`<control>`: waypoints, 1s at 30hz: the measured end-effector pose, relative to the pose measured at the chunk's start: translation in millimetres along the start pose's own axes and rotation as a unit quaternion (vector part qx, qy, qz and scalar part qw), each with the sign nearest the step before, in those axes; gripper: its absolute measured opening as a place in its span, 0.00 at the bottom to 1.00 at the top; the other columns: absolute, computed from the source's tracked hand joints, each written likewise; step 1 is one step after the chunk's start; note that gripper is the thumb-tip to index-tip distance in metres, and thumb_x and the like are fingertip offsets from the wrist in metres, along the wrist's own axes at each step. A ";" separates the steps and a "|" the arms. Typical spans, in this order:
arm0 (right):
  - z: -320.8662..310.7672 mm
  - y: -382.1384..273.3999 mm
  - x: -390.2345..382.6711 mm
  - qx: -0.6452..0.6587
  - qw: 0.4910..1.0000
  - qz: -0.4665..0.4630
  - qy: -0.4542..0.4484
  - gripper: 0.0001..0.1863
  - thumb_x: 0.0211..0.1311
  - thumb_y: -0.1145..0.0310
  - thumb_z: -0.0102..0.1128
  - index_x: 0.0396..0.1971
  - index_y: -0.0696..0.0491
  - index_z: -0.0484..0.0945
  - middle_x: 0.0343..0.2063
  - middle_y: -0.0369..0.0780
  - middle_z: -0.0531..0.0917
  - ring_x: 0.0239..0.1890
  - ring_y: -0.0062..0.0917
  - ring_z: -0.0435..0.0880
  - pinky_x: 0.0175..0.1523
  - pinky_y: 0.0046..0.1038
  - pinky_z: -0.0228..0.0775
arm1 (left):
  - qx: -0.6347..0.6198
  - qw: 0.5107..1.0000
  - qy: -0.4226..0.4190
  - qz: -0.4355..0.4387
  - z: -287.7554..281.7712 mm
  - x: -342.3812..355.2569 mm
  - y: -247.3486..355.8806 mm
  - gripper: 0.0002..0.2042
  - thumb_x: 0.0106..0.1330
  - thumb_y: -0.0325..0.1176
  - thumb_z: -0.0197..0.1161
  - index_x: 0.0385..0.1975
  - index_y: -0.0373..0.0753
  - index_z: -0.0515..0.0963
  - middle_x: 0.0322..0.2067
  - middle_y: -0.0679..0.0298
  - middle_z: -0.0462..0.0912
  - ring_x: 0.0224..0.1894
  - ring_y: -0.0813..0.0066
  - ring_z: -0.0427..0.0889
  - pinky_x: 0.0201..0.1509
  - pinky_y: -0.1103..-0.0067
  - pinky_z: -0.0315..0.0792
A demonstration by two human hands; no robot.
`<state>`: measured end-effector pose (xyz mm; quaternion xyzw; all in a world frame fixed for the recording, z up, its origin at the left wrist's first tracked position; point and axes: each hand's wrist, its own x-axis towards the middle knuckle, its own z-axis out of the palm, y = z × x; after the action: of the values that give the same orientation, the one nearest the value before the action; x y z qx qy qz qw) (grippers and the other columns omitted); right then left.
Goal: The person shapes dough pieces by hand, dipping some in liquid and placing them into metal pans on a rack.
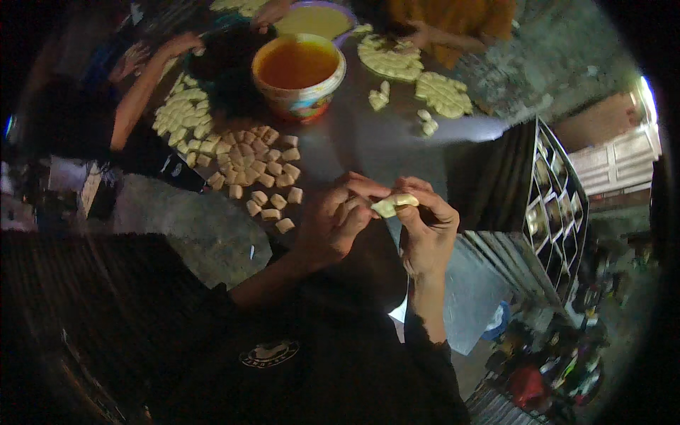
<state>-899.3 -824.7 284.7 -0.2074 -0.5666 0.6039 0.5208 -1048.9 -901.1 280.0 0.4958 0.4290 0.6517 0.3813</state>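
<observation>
Between my two hands, over the dark work table (pixel 375 152), is a small pale piece of dough (pixel 386 207), slightly elongated and bent. My right hand (pixel 428 234) pinches it from the right with thumb and fingers. My left hand (pixel 333 223) has its fingers curled at the piece's left end, fingertips pressed near it. Left of and beyond my hands lie several tan cut dough pieces (pixel 251 159), loosely clustered, beside a pile of paler pieces (pixel 177 117). A white bucket (pixel 297 99) of orange filling or liquid stands at the back centre.
Other people's hands work at the upper left (pixel 177 49) and upper right (pixel 425 35). Pale dough pieces (pixel 443 95) lie back right; a purple-rimmed bowl (pixel 347 18) stands behind the bucket, a dark bowl (pixel 212 64) left of it. A lattice rack (pixel 556 212) stands at right, metal sheeting (pixel 471 283) below.
</observation>
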 end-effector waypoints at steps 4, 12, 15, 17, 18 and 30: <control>60.5 16.2 15.9 0.140 0.981 0.135 -0.014 0.22 0.50 0.81 0.72 0.47 0.59 0.79 0.38 0.42 0.85 0.38 0.23 0.84 0.48 0.25 0.76 | 0.243 0.913 0.062 0.323 -49.5 31.9 19.4 0.35 0.67 0.68 0.46 0.47 0.37 0.78 0.43 0.55 0.78 0.45 0.65 0.78 0.48 0.69 0.73; 183.1 43.9 49.6 -0.013 0.977 0.175 -0.120 0.35 0.56 0.81 0.61 0.66 0.57 0.62 0.60 0.47 0.71 0.55 0.25 0.77 0.59 0.27 0.70 | -0.301 0.899 0.074 0.309 -126.1 39.0 -33.9 0.19 0.63 0.49 0.67 0.35 0.36 0.79 0.37 0.53 0.81 0.36 0.70 0.80 0.42 0.74 0.76; 209.3 64.1 71.1 0.065 0.960 0.244 -0.124 0.38 0.58 0.78 0.63 0.68 0.56 0.57 0.64 0.47 0.66 0.58 0.29 0.75 0.58 0.31 0.72 | -0.302 0.893 0.182 0.278 -148.0 43.0 -49.4 0.29 0.63 0.47 0.67 0.54 0.33 0.65 0.37 0.54 0.80 0.37 0.68 0.81 0.45 0.72 0.76; 222.2 73.5 95.1 0.164 0.930 0.305 -0.125 0.39 0.60 0.77 0.63 0.69 0.55 0.54 0.65 0.46 0.64 0.59 0.30 0.74 0.56 0.32 0.75 | -0.317 0.918 0.204 0.124 -171.1 49.7 -41.5 0.43 0.59 0.52 0.69 0.65 0.34 0.52 0.49 0.53 0.75 0.45 0.69 0.79 0.50 0.72 0.75; 225.1 79.7 109.5 0.140 0.936 0.299 -0.118 0.35 0.61 0.77 0.62 0.68 0.55 0.57 0.61 0.46 0.68 0.55 0.29 0.77 0.53 0.30 0.76 | -0.301 0.918 0.225 0.126 -180.7 54.2 -44.2 0.42 0.59 0.48 0.69 0.66 0.36 0.53 0.52 0.53 0.71 0.48 0.70 0.77 0.52 0.72 0.74; 221.3 276.5 339.5 -0.317 0.915 0.218 -0.120 0.26 0.65 0.75 0.52 0.62 0.52 0.57 0.35 0.40 0.76 0.30 0.24 0.76 0.31 0.26 0.71 | -0.186 0.937 0.263 -0.135 -263.6 28.6 -68.4 0.15 0.71 0.28 0.56 0.57 0.38 0.68 0.40 0.68 0.73 0.43 0.80 0.74 0.53 0.78 0.71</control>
<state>-1320.4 -583.9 211.2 -0.4062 -0.7275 0.5112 0.2110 -1306.8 -899.1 188.1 0.1642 0.4485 0.7693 0.4244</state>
